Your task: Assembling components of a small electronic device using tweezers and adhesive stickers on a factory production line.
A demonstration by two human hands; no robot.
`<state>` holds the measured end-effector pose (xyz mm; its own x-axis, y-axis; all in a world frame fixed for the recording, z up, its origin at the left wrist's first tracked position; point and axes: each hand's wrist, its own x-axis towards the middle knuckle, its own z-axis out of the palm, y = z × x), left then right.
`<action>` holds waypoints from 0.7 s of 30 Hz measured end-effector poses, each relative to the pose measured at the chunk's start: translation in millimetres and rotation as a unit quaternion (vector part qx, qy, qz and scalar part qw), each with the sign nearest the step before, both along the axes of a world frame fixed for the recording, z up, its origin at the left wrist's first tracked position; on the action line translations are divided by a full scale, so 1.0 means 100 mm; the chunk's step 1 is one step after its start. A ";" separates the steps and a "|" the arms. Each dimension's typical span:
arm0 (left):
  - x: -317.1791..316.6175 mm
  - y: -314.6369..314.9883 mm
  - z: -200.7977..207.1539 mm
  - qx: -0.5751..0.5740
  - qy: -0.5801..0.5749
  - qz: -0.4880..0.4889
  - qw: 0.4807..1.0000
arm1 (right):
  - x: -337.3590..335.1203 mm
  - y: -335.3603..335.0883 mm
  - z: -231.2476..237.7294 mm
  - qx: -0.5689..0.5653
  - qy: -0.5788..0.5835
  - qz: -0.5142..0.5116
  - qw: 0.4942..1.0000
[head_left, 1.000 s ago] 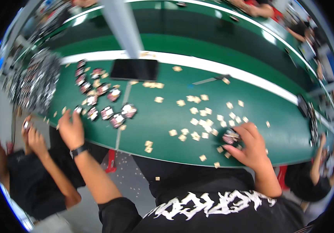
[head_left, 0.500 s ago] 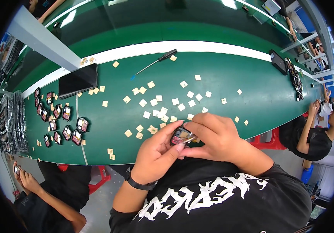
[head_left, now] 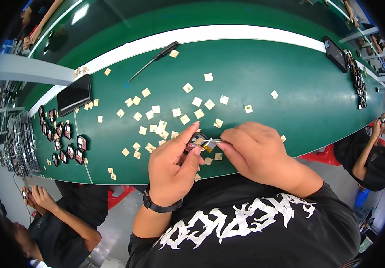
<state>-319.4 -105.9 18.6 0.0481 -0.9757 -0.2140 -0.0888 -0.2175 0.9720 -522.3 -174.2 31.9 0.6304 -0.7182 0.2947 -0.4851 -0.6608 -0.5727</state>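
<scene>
My left hand (head_left: 171, 166) is closed around a small black watch-like device case (head_left: 196, 137), thumb and fingers on its sides. The case lies open, with pinkish and pale parts showing inside. From its right side sticks a yellow flexible piece (head_left: 208, 148). Pinched in my right hand (head_left: 260, 149) is a pair of metal tweezers (head_left: 215, 140), whose tips reach the case's right side. Whether the tips grip anything is too small to tell. Several cream-coloured square pads (head_left: 161, 126) lie scattered on the green table (head_left: 255, 67) beyond and under my hands.
Several similar device cases (head_left: 70, 151) cluster at the left, near stacked clear trays (head_left: 19, 143). A black tablet-like panel (head_left: 75, 95) and a screwdriver (head_left: 159, 54) lie toward the back. A black box (head_left: 334, 53) and a row of parts (head_left: 358, 82) stand far right. Co-workers sit on both sides.
My right hand has drawn back rightward from the case, so the tweezers now show plainly. The yellow piece is now visible. The whole view has shifted slightly.
</scene>
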 end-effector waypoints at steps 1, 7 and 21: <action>-0.04 -0.02 -0.01 -0.007 -0.014 0.006 1.000 | -0.03 -0.01 -0.04 -0.020 0.001 0.001 1.000; -0.23 -0.09 -0.02 0.016 -0.058 -0.003 0.998 | -0.18 0.00 -0.08 -0.019 0.063 0.015 0.998; -0.14 -0.08 -0.04 0.125 0.278 -0.034 0.952 | -0.32 -0.09 -0.15 0.188 -0.115 0.014 0.975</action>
<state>-333.8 -114.4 14.9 -0.2024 -0.8878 -0.4132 0.4019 -0.4601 0.7917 -554.3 -182.8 17.3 0.6001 -0.7857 0.1505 -0.2989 -0.3947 -0.8688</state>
